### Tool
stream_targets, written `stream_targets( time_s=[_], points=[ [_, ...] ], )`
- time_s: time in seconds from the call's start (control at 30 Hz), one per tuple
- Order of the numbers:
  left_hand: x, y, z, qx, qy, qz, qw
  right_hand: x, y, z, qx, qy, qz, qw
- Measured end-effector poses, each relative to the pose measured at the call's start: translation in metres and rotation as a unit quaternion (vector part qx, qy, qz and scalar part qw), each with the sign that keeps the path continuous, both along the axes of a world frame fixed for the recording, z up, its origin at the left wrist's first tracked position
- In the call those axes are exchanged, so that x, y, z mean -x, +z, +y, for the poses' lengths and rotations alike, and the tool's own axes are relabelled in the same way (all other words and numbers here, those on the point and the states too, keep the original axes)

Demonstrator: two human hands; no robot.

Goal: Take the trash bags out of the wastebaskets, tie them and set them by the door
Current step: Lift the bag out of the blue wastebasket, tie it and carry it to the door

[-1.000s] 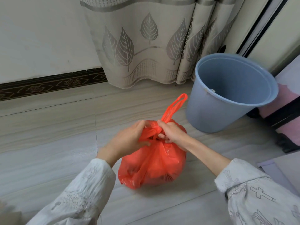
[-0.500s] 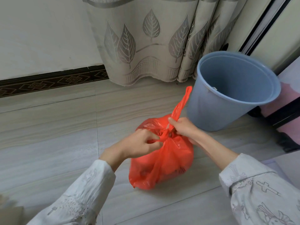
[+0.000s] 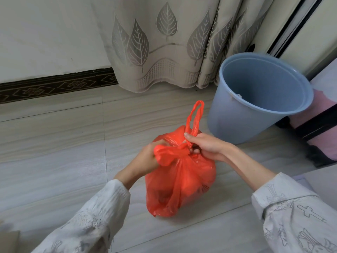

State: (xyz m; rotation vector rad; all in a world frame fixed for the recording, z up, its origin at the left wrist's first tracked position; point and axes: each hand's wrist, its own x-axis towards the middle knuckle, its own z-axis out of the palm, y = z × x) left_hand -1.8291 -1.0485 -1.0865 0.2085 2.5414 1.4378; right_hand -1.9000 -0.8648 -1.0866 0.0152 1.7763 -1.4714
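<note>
The tying step is in hand. The red trash bag (image 3: 179,181) sits on the floor (image 3: 54,161) in the near centre, already out of the blue wastebasket (image 3: 255,106), which stands just beside it to the far right with nothing to be seen inside but a small white scrap at its rim. The left hand (image 3: 145,159) has its fingers clenched round a bunched handle of the bag, and the right hand (image 3: 206,145) pinches the base of the other handle loop (image 3: 196,115), which stands up above the knot. The two handles cross at the bag's neck, so a first knot looks formed but perhaps not tight. The next move likely calls for pulling both handles apart to cinch it, then lifting the bag toward the door, which is not clearly in view.

The bag is thin, glossy, crinkled plastic, bulging and rounded with its load. The wastebasket is smooth, rigid, tapered plastic with a rolled lip. The floor is pale streaked tile; a beige curtain (image 3: 164,42) with woven leaf shapes hangs at the far wall.
</note>
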Motion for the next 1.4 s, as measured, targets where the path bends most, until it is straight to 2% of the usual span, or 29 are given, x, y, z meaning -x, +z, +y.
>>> stream_targets(
  time_s=[0.13,0.43,0.53,0.63,0.73,0.87,0.97,1.07,1.1,1.13,1.2,1.23,1.3,1.4],
  points=[
    [0.001,-0.011,0.009,0.029,0.001,0.082,0.996,-0.003,0.001,0.002,0.033,0.005,-0.020,0.999],
    [0.015,-0.012,0.023,0.157,0.006,0.094,0.983,-0.004,-0.002,0.013,0.084,0.002,-0.041,0.996],
    [0.019,-0.016,0.018,0.126,0.006,0.068,0.990,-0.006,0.002,0.014,0.077,0.053,-0.017,0.995],
    [0.021,-0.017,0.015,0.073,0.010,0.039,0.997,-0.008,0.008,0.015,0.029,0.112,0.000,0.993],
    [0.022,-0.014,0.014,0.038,0.008,0.008,0.999,-0.010,0.016,0.011,-0.062,0.137,0.097,0.984],
    [0.020,-0.008,0.015,-0.067,0.035,-0.044,0.996,-0.012,0.013,-0.001,-0.148,0.119,0.288,0.939],
    [0.018,-0.007,0.019,-0.087,0.050,-0.038,0.994,-0.015,0.008,-0.006,-0.214,0.084,0.377,0.897],
    [0.019,-0.007,0.022,-0.045,0.066,-0.013,0.997,-0.016,0.006,-0.009,-0.212,0.048,0.427,0.878],
    [0.020,-0.008,0.022,-0.026,0.061,-0.004,0.998,-0.015,0.004,-0.011,-0.198,0.009,0.401,0.895],
    [0.021,-0.008,0.023,-0.010,0.055,0.001,0.998,-0.014,0.004,-0.012,-0.169,-0.044,0.334,0.926],
    [0.020,-0.007,0.026,0.021,0.063,0.003,0.998,-0.012,0.006,-0.014,-0.068,-0.152,0.136,0.977],
    [0.019,-0.008,0.026,0.038,0.074,0.008,0.996,-0.012,0.006,-0.013,-0.019,-0.174,0.051,0.983],
    [0.015,-0.010,0.027,0.063,0.097,0.020,0.993,-0.012,0.005,-0.011,0.035,-0.188,-0.038,0.981],
    [0.013,-0.011,0.027,0.075,0.122,0.019,0.989,-0.013,0.001,-0.011,0.077,-0.189,-0.068,0.977]
  ],
)
